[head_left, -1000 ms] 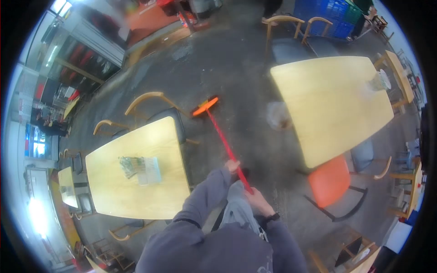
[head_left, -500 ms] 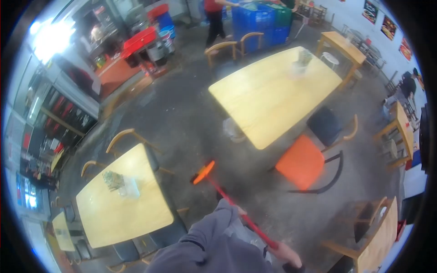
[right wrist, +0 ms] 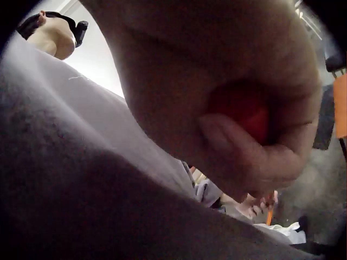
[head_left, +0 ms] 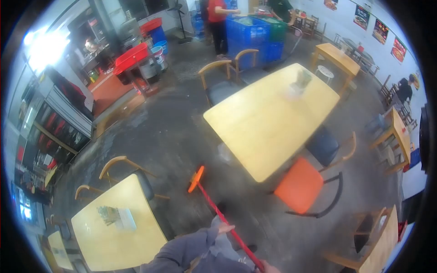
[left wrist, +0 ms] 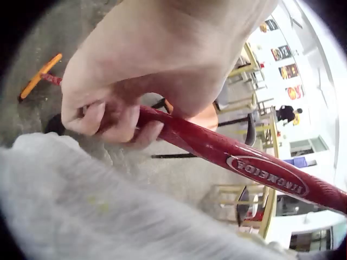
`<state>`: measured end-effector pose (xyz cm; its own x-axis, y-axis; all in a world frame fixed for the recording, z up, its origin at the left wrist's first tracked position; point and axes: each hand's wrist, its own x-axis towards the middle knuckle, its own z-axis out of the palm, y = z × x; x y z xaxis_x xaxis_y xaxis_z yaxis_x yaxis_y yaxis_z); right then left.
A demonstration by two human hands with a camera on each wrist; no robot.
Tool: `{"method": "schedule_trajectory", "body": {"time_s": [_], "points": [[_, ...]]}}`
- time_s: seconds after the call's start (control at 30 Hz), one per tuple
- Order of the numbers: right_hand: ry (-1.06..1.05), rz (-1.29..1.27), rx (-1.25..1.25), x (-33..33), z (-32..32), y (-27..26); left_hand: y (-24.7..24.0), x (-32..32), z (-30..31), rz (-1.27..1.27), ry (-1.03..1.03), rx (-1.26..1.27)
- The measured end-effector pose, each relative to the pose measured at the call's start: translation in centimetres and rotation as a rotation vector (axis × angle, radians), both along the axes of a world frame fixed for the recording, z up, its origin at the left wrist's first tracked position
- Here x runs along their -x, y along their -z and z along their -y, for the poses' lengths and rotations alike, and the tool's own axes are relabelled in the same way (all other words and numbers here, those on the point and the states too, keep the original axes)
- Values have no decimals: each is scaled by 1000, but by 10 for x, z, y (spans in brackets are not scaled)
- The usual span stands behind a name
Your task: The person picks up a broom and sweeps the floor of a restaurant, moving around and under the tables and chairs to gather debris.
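A long-handled broom (head_left: 210, 203) with a red handle reaches down to the dark floor, its narrow orange head (head_left: 196, 179) lying ahead of the person's feet. My left hand (head_left: 225, 229) holds the handle partway along. In the left wrist view its fingers (left wrist: 122, 124) curl round the red shaft (left wrist: 217, 149), above a printed oval label. Lower in the head view, my right hand (head_left: 269, 267) grips the handle's top end, partly cut off by the frame edge. The right wrist view shows the thumb and fingers wrapped round the red end (right wrist: 241, 114).
A pale table (head_left: 273, 118) stands ahead right, another table (head_left: 118, 227) at the left. An orange chair (head_left: 299, 184) sits at the right, wooden-armed chairs around the tables. Blue crates (head_left: 246, 38) and a person in red (head_left: 217, 22) are at the back.
The head view has tilted up and turned right, bringing the crates and people into sight. The broom head has come nearer the body. Both hands keep hold of the handle.
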<state>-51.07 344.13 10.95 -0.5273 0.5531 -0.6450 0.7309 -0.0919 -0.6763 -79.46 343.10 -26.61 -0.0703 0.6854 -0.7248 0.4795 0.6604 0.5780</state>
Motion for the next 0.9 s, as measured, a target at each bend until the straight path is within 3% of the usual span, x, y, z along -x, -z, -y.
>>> {"method": "schedule_trajectory", "body": {"time_s": [0.07, 0.1, 0.13, 0.17, 0.2, 0.27, 0.3, 0.33, 0.4, 0.43, 0.5, 0.6, 0.7, 0.8, 0.9], "points": [[58, -194, -115, 56, -30, 41, 23, 58, -32, -41, -146, -190], [78, -272, -152, 79, -41, 61, -32, 98, -61, 28, -102, -28], [55, -247, -179, 106, -56, 72, -52, 119, -87, -210, -218, 42], [32, -236, -214, 141, -72, 84, -78, 153, -106, -161, -283, 39], [1, -159, -149, 178, -89, 88, -78, 177, -121, -222, -466, 26], [-5, -103, -85, 248, -117, 106, -78, 235, -158, -225, -528, 56], [19, -120, -77, 277, -125, 123, -48, 256, -168, -341, -567, -33], [73, -196, -59, 304, -132, 145, -86, 273, -181, -288, -497, -61], [148, -299, -100, 348, -144, 203, -72, 300, -196, -208, -313, -42], [169, -332, -155, 361, -144, 222, -55, 298, -192, -228, -385, -40], [321, -187, 404, 382, -158, 198, -30, 291, -190, -288, -525, -50], [403, -178, 497, 371, -136, 206, -56, 260, -169, -308, -404, 27], [308, -189, 362, 308, -99, 228, -49, 200, -130, -448, -256, -159], [436, -233, 684, 223, -70, 246, -74, 148, -95, -905, 619, -518], [392, -106, 637, 150, -52, 207, -44, 81, -54, -630, 573, -648]]}}
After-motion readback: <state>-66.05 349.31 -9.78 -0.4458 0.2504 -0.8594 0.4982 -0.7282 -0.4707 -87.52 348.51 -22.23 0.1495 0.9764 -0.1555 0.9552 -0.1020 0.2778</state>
